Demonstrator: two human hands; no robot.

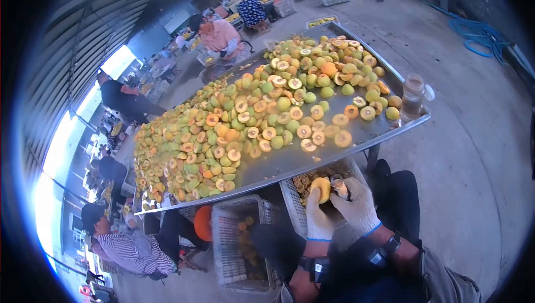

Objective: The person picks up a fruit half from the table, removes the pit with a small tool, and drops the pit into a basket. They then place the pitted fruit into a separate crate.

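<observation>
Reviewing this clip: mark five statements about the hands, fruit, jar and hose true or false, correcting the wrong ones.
1. The left hand holds a yellow fruit piece. True.
2. The right hand is bare. False: it wears a whitish glove.
3. A jar stands near a corner of the metal table. True.
4. The blue hose lies on the table. False: the hose is on the floor.
5. Cut fruit lies on the table. True.

1 held fruit pc point(321, 189), 1 held tool point(337, 185), 1 jar point(413, 98), 1 hose coil point(478, 35).

Blue-edged white gloves point(356, 205); black wristbands point(393, 242)
</observation>
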